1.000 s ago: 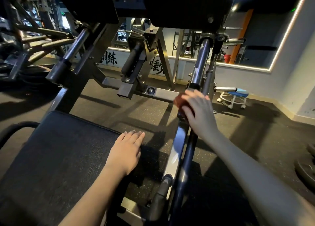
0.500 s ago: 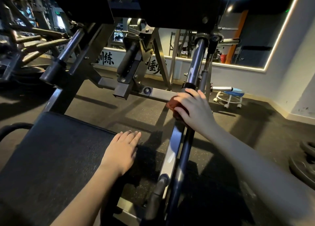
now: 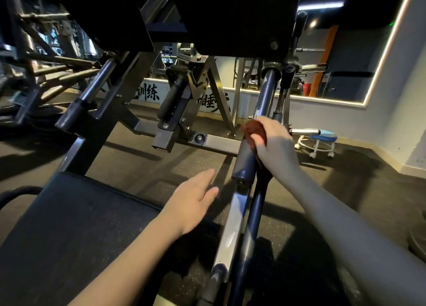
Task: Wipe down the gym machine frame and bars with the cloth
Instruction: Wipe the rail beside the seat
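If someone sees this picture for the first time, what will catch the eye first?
First, the right hand at centre-right, gripping a reddish-brown cloth against the slanted blue bar. Next, the left hand, open with straight fingers, near the right edge of the black seat pad at the lower left. Behind, a glowing light strip runs up the right side, with a small blue stool below it.

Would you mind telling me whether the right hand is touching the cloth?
Touching: the head view shows the right hand curled round the reddish cloth on the bar.
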### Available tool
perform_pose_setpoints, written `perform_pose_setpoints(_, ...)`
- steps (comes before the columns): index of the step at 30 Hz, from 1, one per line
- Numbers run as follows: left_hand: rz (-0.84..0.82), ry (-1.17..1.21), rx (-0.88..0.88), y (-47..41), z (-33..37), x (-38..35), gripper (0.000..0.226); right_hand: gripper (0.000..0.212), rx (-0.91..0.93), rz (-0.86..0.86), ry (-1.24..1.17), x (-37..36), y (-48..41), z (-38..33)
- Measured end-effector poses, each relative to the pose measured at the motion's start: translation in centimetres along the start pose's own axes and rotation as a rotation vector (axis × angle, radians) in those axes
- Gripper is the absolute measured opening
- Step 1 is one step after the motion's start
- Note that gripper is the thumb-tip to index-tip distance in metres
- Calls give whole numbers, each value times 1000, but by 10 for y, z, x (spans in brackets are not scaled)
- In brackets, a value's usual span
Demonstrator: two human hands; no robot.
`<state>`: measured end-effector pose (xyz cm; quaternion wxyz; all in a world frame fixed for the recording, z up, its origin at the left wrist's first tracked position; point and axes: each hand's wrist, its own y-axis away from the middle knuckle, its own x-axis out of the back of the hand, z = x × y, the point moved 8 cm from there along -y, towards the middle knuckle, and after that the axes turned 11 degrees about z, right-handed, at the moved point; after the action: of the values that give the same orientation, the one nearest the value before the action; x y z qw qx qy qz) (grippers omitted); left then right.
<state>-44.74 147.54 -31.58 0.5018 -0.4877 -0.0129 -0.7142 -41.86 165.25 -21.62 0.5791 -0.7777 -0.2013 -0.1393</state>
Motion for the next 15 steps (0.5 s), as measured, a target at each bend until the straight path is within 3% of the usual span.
perform_pose_setpoints(3, -12, 214, 0, -39, 43, 1, 52, 37, -129, 108, -150, 11, -33, 18)
perform_pose_setpoints(5, -16, 296, -54, -63, 68, -2, 46, 35, -78, 62, -127, 3, -47, 20)
perform_pose_setpoints(7, 29, 291, -70, -82, 80, -14, 46, 34, 4, -62, -46, -16, -48, 23)
perform_pose_setpoints(9, 44, 119, -136, -82, 75, -33, 47, 35, 85, -109, -6, -25, -55, 30)
perform_pose_setpoints(11, -33, 77, -63, -83, 56, -63, 45, 35, 138, -66, 4, -23, -74, 33)
perform_pose_setpoints(15, -1, 180, 202, -91, 42, -66, 46, 33, 77, 35, -24, -20, -99, 27)
